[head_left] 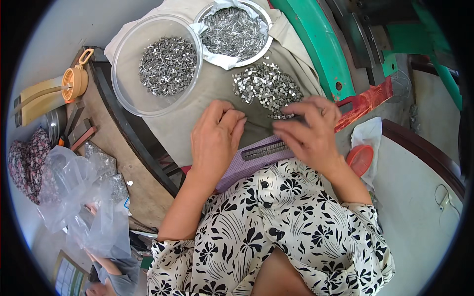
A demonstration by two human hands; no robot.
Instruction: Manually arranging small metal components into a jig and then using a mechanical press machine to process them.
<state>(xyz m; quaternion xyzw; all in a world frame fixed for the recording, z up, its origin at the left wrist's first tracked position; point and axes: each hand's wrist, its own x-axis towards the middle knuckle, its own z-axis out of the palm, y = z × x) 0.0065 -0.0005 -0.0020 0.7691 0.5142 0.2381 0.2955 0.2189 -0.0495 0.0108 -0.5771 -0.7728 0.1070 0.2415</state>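
The work lay on a cloth point(217, 93) spread over the surface, and doing this step well looked to depend on keeping that cloth flat so nothing slid off its edges. On it stood a clear plastic bowl point(129, 59) holding small metal pieces, and beside it a lined metal dish point(261, 47) heaped with thin metal slivers; both sat well apart from the hands, at the far side. Nearer, just beyond the fingertips, a loose pile of small metal clips point(266, 85) was scattered on the cloth. Across the lap, on a purple cloth point(247, 163), lay a dark strip point(264, 149) already filled with a row of clips. The left hand point(215, 140) rested flat on the cloth beside the strip's end, fingers curled loosely together and holding nothing that could be seen; it seemed best used to steady the strip. The right hand point(308, 130) reached over the near edge of the pile, thumb and forefinger pinched close on something small, though what exactly could not be told. Picking one clip at a time and seating it squarely in line probably mattered most.
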